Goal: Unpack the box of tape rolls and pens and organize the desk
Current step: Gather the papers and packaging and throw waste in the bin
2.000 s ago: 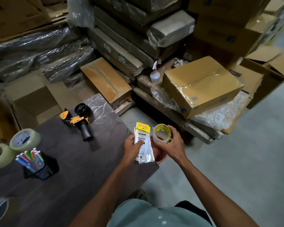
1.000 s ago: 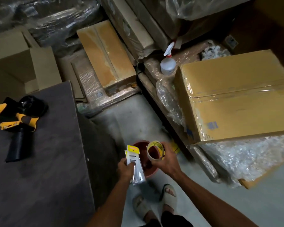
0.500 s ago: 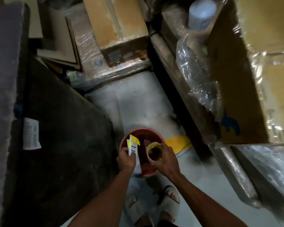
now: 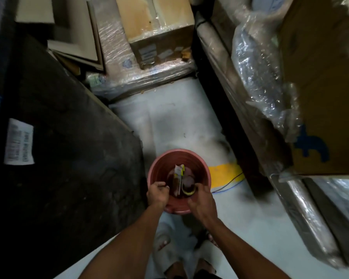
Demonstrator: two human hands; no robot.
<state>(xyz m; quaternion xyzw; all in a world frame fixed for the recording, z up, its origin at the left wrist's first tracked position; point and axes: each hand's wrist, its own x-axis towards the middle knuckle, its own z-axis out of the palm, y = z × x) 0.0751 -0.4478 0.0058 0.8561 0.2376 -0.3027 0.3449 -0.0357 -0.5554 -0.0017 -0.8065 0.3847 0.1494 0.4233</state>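
Tape roll (image 4: 188,189) with a yellow rim lies low inside a round reddish bucket (image 4: 204,168), on its right half, and a clear packet with a yellow header (image 4: 178,179) stands on edge just beside it toward the middle. The head view, the only one, looks almost straight down into the bucket.

The left hand (image 4: 157,195) sits over the bucket's near-left rim with its fingers curled loosely together; they touch neither the packet nor the roll, and a small gap shows between the fingertips and the packet. The right hand (image 4: 201,202) hangs over the near-right rim, fingers bent downward toward the roll; whether they touch it or have let go cannot be told, since the hand covers the roll's near edge.

The bucket stands on a pale floor (image 4: 169,121). To the bucket's left, a dark desk panel (image 4: 69,148) with a white label (image 4: 19,141) comes close to the rim, leaving little room on that side. To the bucket's right, a yellow floor marking (image 4: 224,175) lies just beside it, and beyond that a dark pallet edge and plastic-wrapped cartons (image 4: 320,97) wall off the space. Beyond the bucket, an open strip of floor runs up to a wrapped cardboard box (image 4: 155,31). Nearer than the bucket, the person's sandalled feet (image 4: 165,242) stand close to its near wall.
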